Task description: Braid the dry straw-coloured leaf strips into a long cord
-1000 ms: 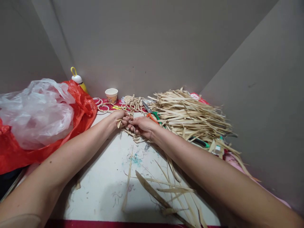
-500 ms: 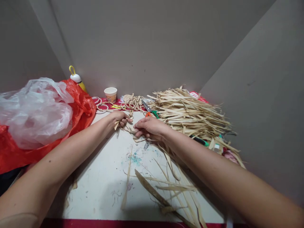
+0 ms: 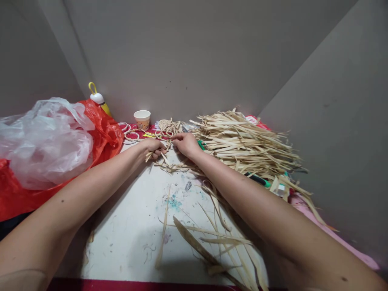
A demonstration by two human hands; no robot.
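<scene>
My left hand (image 3: 155, 148) is closed on pale straw strips, whose cut ends stick out at its left side. Close by on the right, my right hand (image 3: 185, 144) has its fingers bent at the braided straw cord (image 3: 168, 144); whether they pinch it is too small to tell. Loose straw (image 3: 174, 167) lies on the white board just below both hands. A coiled straw piece (image 3: 165, 125) sits behind them. Green-handled scissors (image 3: 201, 144) are mostly hidden behind my right hand.
A big straw pile (image 3: 245, 141) fills the right side. Left are a clear plastic bag (image 3: 51, 141) and a red bag (image 3: 106, 131). A paper cup (image 3: 142, 120) and a yellow-white bottle (image 3: 97, 98) stand at the back. Long strips cross the white board (image 3: 121, 230).
My right hand has moved up and away from me, from the loose straw to the braided cord, and now covers much of the scissors. My left hand has barely moved.
</scene>
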